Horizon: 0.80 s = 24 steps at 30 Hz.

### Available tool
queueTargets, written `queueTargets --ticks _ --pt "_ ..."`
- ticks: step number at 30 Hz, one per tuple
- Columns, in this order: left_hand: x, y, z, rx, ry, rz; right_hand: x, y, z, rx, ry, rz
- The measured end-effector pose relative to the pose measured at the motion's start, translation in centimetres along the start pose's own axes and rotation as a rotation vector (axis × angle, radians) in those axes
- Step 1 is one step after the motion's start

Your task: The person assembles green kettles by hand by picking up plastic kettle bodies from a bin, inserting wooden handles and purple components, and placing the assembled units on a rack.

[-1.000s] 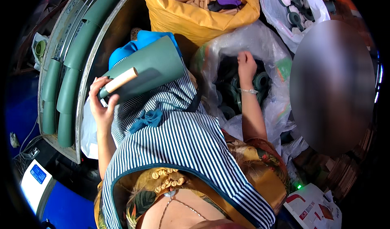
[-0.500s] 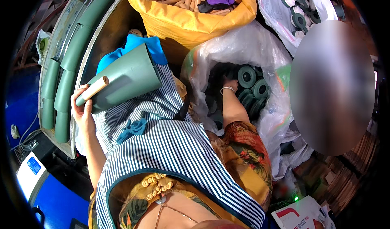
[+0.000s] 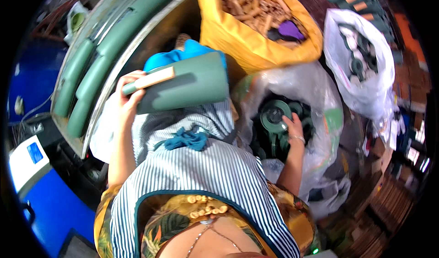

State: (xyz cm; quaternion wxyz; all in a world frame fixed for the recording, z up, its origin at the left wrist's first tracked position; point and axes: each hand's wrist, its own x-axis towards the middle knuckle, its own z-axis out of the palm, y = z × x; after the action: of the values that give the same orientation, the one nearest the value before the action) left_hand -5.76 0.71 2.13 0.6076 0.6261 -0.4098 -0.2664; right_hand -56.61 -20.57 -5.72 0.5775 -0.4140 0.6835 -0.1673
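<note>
My left hand (image 3: 130, 93) is closed around the green end of a short wooden rod (image 3: 157, 77). The rod lies along a large, smooth green tapered cylinder (image 3: 192, 86), which rests above my lap on the striped apron. Whether rod and cylinder are joined, I cannot tell. Over the mouth of a clear plastic sack (image 3: 329, 91), my right hand (image 3: 295, 125) pinches the rim of a round green ring-shaped part (image 3: 275, 115) with a wide hole. More dark green parts (image 3: 299, 109) lie below it in the sack, partly in shadow.
A yellow sack (image 3: 260, 52) of short wooden rods stands beyond, with a purple and black item (image 3: 290, 30) on top. Farther right is a white sack (image 3: 361, 91) of green and white parts. Curved green pieces (image 3: 107, 52) line a rack at left. A blue machine (image 3: 59, 207) stands lower left.
My right hand has come up from deep in the clear sack with the green ring-shaped part. The whole view has shifted, and the green cylinder now lies more level.
</note>
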Motion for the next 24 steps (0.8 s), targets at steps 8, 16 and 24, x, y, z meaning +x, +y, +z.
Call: queueTargets --ticks 8,16,24 --pt "-2.0 1.7 -2.4 -0.386 0.225 -0.078 -5.8 -14.1 17.8 -0.320 -0.147 -0.838" --pt "-3.5 3.5 -6.9 -0.228 0.351 0.206 -14.5 -19.8 27.9 -0.203 -0.299 -1.471" --pt "-1.0 3.8 -8.0 -0.410 0.239 -0.023 -16.5 -20.0 26.9 -0.240 -0.251 -1.480"
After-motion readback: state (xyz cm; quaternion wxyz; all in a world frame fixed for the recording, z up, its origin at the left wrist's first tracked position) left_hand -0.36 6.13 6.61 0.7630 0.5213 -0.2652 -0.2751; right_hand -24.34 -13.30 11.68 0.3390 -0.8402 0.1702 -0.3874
